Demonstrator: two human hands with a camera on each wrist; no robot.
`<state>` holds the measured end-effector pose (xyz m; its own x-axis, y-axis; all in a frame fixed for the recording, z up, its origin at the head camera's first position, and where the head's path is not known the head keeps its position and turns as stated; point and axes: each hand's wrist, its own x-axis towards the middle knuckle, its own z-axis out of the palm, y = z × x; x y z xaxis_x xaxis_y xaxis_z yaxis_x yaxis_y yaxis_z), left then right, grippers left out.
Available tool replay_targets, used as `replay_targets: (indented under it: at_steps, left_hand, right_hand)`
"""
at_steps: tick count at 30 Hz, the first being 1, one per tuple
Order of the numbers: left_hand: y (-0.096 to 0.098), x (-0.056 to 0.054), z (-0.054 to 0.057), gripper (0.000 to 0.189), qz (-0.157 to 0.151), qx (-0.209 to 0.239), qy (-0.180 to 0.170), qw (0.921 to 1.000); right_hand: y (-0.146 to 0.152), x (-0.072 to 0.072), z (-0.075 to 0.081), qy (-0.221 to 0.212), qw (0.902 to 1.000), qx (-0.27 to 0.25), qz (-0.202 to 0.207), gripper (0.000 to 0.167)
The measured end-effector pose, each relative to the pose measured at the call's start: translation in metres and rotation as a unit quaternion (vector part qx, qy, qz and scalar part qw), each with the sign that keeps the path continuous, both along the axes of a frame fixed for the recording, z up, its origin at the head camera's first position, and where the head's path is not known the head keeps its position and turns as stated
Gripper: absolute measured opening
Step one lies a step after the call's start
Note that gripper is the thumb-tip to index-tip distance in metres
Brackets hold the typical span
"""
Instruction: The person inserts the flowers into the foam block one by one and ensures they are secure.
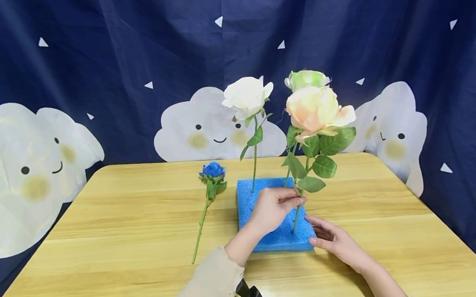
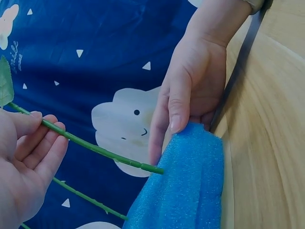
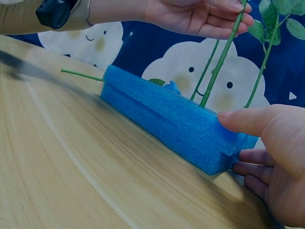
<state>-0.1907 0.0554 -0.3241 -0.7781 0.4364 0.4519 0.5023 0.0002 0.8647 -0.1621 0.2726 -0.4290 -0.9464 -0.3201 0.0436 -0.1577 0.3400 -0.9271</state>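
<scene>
My left hand [image 1: 273,209] pinches the green stem of a peach rose [image 1: 316,112] between thumb and fingers. The stem's lower end meets the top of a blue foam block [image 1: 244,208]; how deep it sits is hidden. At the block's near right corner, my right hand [image 1: 341,245] holds it, thumb on one side and fingers on another. A white rose [image 1: 247,97] and a green-white rose [image 1: 307,78] stand in the block, the latter partly hidden behind the peach one. In the left wrist view, the stem [image 2: 107,152] slants from the left hand to the foam.
A blue rose [image 1: 213,170] lies on the wooden table [image 1: 116,251], left of the block. A black wrist device [image 1: 249,295] is on the left sleeve. Behind the table hangs a dark blue curtain [image 1: 179,41] with clouds and white triangles.
</scene>
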Motion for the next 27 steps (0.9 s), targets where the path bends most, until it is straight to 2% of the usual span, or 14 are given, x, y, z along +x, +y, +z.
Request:
replay_targets:
  at_steps: [1,4,6,11,13,16,20,27]
  left_hand:
    - [-0.001,0.003,0.005,0.012,0.003,-0.005,-0.003,1.0000]
    - [-0.001,0.003,0.005,0.011,0.009,-0.018,0.002,0.9998]
    - [0.001,0.000,0.001,0.011,0.015,-0.031,-0.001,0.9994]
    - [0.005,-0.015,-0.023,0.013,0.018,-0.037,-0.033,0.9986]
    - [0.006,-0.018,-0.029,0.013,0.015,-0.031,-0.041,0.9986]
    - [0.007,-0.021,-0.035,0.013,0.011,-0.024,-0.037,0.9990]
    - [0.007,-0.022,-0.040,0.012,0.018,-0.041,-0.028,0.9986]
    - [0.008,-0.022,-0.046,0.013,0.019,-0.040,-0.048,0.9979]
  right_hand:
    - [0.000,0.000,0.000,0.000,1.0000,0.001,0.000,0.057]
    - [0.000,0.000,0.000,0.000,1.0000,0.000,0.000,0.057]
    - [0.000,-0.001,0.000,0.000,1.0000,-0.003,0.000,0.057]
    - [0.000,-0.001,-0.001,0.004,1.0000,-0.003,0.001,0.057]
    - [0.000,-0.001,-0.002,0.008,1.0000,-0.002,0.002,0.056]
    - [0.001,-0.002,-0.002,0.011,0.9999,-0.002,0.002,0.056]
    - [0.001,-0.002,-0.002,0.007,1.0000,-0.006,0.003,0.056]
    - [0.001,-0.002,-0.002,0.011,0.9999,-0.006,0.002,0.056]
